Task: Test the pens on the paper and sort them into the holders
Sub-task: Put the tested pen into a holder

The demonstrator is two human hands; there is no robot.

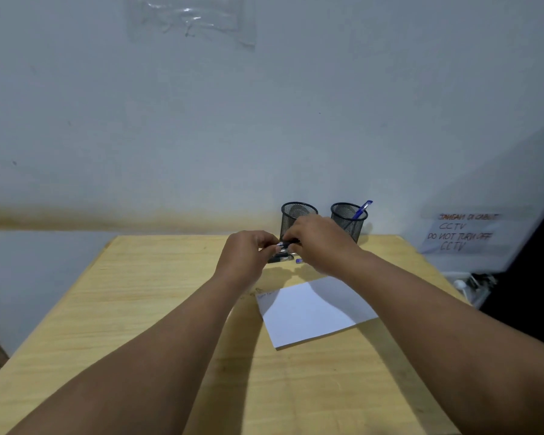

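Observation:
Both my hands meet above the far middle of the wooden table. My left hand and my right hand pinch the two ends of one dark pen between them. Under it lie a few more pens and a small blue cap. Two black mesh holders stand at the wall: the left holder looks empty, the right holder has a blue pen in it. A white sheet of paper lies nearer to me, with faint marks at its top left corner.
A handwritten CCTV notice hangs on the wall at the right, above a white socket and plugs. The table's right edge runs close to the paper. A clear plastic sheet is taped high on the wall.

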